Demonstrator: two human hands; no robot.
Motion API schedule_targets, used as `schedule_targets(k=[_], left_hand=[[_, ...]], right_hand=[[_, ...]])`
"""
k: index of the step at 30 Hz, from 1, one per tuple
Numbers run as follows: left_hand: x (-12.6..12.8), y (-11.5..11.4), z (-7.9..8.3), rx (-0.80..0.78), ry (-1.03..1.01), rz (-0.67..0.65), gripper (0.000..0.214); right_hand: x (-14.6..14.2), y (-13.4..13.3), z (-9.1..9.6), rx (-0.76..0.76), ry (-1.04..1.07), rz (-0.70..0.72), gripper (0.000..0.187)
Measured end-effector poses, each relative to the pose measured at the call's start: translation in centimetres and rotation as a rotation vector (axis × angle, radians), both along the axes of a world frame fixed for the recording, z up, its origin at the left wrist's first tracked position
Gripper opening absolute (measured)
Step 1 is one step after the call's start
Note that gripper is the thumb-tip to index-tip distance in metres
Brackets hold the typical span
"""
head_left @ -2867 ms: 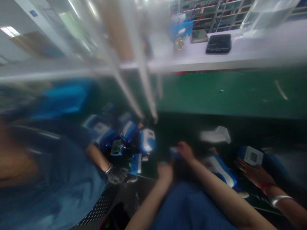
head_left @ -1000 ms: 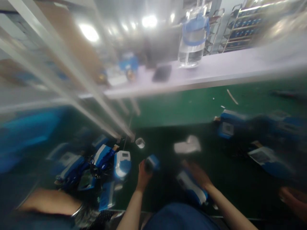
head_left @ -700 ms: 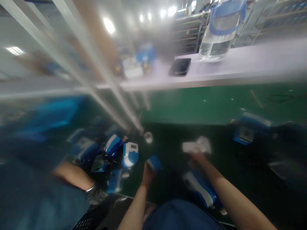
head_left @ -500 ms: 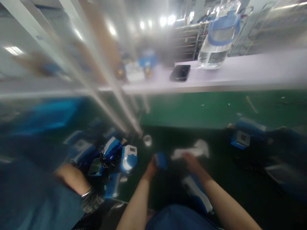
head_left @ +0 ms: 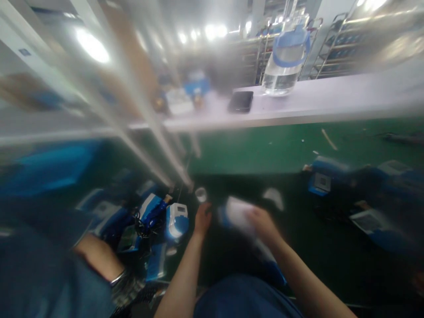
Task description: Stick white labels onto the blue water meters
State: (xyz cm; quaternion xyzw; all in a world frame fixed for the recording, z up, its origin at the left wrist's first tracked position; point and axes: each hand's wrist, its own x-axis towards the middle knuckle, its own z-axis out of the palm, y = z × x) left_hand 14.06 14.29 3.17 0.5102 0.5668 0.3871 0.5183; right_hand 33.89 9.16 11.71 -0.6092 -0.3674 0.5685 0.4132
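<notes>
My left hand [head_left: 202, 218] is just below a small white round thing [head_left: 201, 194], possibly a cup or a roll. Its thumb and fingers are a little apart, and I see nothing between them. My right hand [head_left: 261, 223] is closed on a blurred white piece [head_left: 238, 210], maybe cloth or paper. At the left end of this piece is a smear of blue, and I cannot tell whether that is a separate thing. Below my right hand lies a white-and-blue device [head_left: 276, 271], partly covered by my forearm. Another white scrap [head_left: 274, 197] rests on the dark green table.
White-and-blue devices with cables [head_left: 150, 212] crowd the left, beside a white-and-blue unit [head_left: 178, 221]. More blue devices [head_left: 320, 182] lie right. A co-worker's gloved hand [head_left: 127, 287] is at lower left. The shelf holds a phone [head_left: 241, 101] and a water bottle [head_left: 281, 73].
My left hand has let go of the blue thing and moved up to the white round thing. My right hand has shifted left with the white piece, apart from the white scrap.
</notes>
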Motion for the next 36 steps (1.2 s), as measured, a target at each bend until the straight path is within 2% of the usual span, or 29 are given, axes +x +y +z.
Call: schedule_targets(k=[3,7,9,12,15,17,19,20,22,24,25,27,30,32,36], left_hand=[[-0.3,-1.5,1.8,-0.032,-0.071,-0.039,0.023],[0.6,-4.2,4.7,-0.103,-0.313,-0.241,0.038],[1.3,-5.3,6.2,-0.148,-0.298,-0.285,0.043],[2.1,-6.4,7.9,-0.203,-0.231,-0.167,0.042],[2.5,-6.8,8.8,-0.230,-0.310,0.019,0.046],[2.3,-6.9,9.2,-0.248,-0.356,0.092,0.047],[1.7,-6.9,9.5,-0.265,-0.353,0.107,0.044],[1.3,-7.0,9.7,-0.266,-0.340,0.090,0.041],[0.6,-7.2,10.2,-0.251,-0.309,0.030,0.033],[0.0,-7.4,10.9,-0.236,-0.251,-0.073,0.026],[-0.2,-7.6,11.2,-0.222,-0.214,-0.125,0.023],[-0.4,-7.9,12.0,-0.196,-0.146,-0.213,0.021],[-0.5,-8.4,12.8,-0.171,-0.084,-0.273,0.017],[-0.5,-8.7,12.9,-0.168,-0.043,-0.268,0.017],[-0.7,-8.7,11.9,-0.134,-0.018,-0.193,0.021]], right_hand=[[-0.7,0.8,0.3,-0.047,0.008,-0.021,0.031],[-2.2,1.7,1.4,-0.073,0.048,-0.034,0.025],[-3.0,1.7,2.1,-0.103,0.061,-0.046,0.023],[-3.7,1.4,2.7,-0.097,0.132,0.006,0.027],[-3.7,0.9,2.5,-0.013,0.230,0.136,0.038],[-3.3,0.6,2.2,0.040,0.231,0.248,0.038],[-2.9,0.1,2.2,0.079,0.150,0.372,0.033],[-2.6,-0.1,2.3,0.096,0.054,0.390,0.031],[-2.3,-0.7,2.9,0.171,-0.228,0.307,0.025],[-2.0,-1.3,3.8,0.356,-0.477,0.205,0.021],[-2.0,-1.5,4.4,0.466,-0.542,0.216,0.021],[-2.1,-1.9,5.3,0.650,-0.577,0.359,0.024],[-2.5,-2.1,6.1,0.737,-0.603,0.564,0.014],[-2.8,-2.2,6.2,0.738,-0.623,0.616,0.009],[-3.1,-2.4,5.9,0.703,-0.665,0.604,0.007]])
